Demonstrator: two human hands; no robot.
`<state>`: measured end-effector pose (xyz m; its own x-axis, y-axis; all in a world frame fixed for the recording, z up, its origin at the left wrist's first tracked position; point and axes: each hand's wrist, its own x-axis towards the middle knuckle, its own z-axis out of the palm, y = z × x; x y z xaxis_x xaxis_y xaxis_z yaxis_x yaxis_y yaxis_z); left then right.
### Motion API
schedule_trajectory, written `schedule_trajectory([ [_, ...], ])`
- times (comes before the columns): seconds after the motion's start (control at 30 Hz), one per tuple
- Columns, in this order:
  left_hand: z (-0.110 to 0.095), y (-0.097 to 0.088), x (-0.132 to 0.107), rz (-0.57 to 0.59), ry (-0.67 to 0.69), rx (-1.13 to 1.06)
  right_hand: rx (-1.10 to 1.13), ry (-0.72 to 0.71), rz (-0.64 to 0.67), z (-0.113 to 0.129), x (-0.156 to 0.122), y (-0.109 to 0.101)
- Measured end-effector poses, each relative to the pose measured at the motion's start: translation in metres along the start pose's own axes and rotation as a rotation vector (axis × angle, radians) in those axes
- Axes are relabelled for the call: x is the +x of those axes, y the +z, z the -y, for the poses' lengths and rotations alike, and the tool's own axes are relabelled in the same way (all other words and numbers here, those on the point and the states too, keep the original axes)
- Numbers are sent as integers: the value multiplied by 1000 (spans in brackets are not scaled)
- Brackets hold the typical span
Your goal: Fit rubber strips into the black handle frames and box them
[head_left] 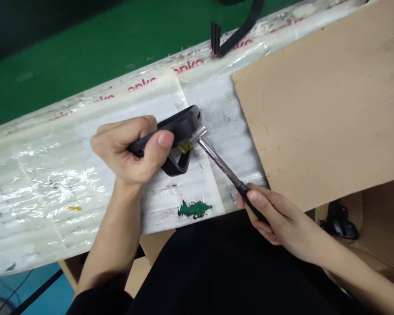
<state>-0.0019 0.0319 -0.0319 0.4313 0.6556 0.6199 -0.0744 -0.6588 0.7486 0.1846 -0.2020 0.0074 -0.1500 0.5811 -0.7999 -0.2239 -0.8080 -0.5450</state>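
Note:
My left hand (128, 148) grips the long arm of a black plastic loop-shaped part (180, 126), which has a scrap of yellow tape (185, 147) on its inner side. My right hand (276, 214) holds a tool (221, 162) by its black grip. The tool has a discoloured steel shaft, and its thicker metal end meets the black part near the tape. The exact contact point is partly hidden by my left thumb and the part itself. Both hands are above a plastic-wrapped white board (52, 183).
Tan cardboard sheet (325, 109) lies on the board to the right, and a green smear (194, 209) marks the board near me. Black strip pieces (236, 30) lie at the far edge, beyond which is a green surface (68, 74). A black object (339, 223) sits low on the right.

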Motion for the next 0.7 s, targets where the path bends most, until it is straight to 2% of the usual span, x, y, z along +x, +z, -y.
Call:
schedule_trajectory([
  [0.27, -1, -3, -1, -11, 14, 149, -263, -74, -56, 11, 3, -12],
  [0.37, -1, -3, -2, -58, -46, 153, -337, -118, -79, 9, 7, -15],
  [0.47, 2, -1, -3, -107, -89, 119, -328, -127, -63, 3, 10, -14],
  [0.53, 3, 1, -3, -110, -65, 67, -316, -138, -76, -3, 9, -10],
  [0.63, 2, 4, -1, -70, -14, -11, -420, -189, -179, -10, 6, -3],
  [0.7, 0, 6, 2, -70, -61, -67, -546, -250, -246, -9, 4, -2],
])
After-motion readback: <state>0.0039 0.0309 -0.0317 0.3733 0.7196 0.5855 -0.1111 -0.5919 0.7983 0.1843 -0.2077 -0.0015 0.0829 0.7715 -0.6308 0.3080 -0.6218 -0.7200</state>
